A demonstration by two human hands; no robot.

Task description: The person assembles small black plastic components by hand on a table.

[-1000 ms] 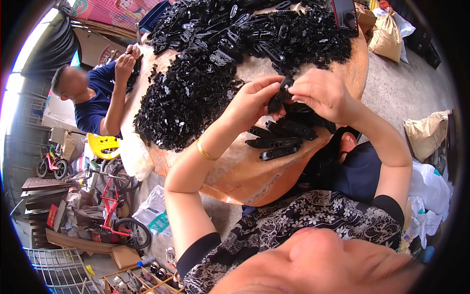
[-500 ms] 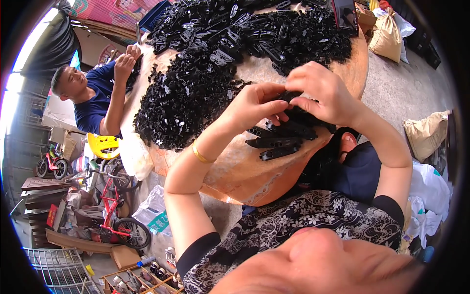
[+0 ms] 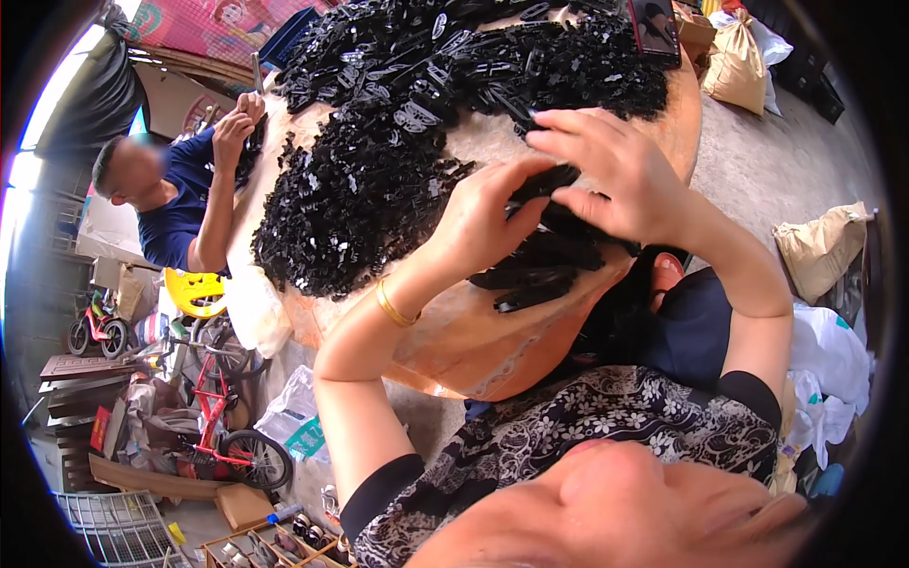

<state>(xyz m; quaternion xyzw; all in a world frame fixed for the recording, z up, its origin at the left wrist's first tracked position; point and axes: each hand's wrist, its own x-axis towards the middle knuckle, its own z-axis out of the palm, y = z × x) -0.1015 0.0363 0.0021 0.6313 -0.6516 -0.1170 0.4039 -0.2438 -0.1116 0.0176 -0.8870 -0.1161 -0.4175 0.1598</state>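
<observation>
Over the near edge of the table my two hands meet at a long black plastic piece (image 3: 546, 182). My left hand (image 3: 488, 213) pinches it between thumb and fingers. From the other side, my right hand (image 3: 620, 180) curls over it, with the thumb below and the fingers bent above; the fingers partly hide the piece. Just beneath the hands lies a loose group of similar long black pieces (image 3: 540, 270). Left of my left hand spreads a big heap of small black plastic parts (image 3: 331, 208).
The table (image 3: 454, 355) has an orange-tan cover. More long black pieces (image 3: 417, 57) are heaped at the far side, near a phone (image 3: 655, 33). A co-worker (image 3: 185, 204) sits at the left, hands raised. A red bicycle (image 3: 213, 407) stands lower left; sacks (image 3: 737, 66) stand at the right.
My right hand's fingers have lifted and spread slightly from the piece, and both hands have shifted a little. The whole view has moved slightly; the co-worker's hands remain raised together.
</observation>
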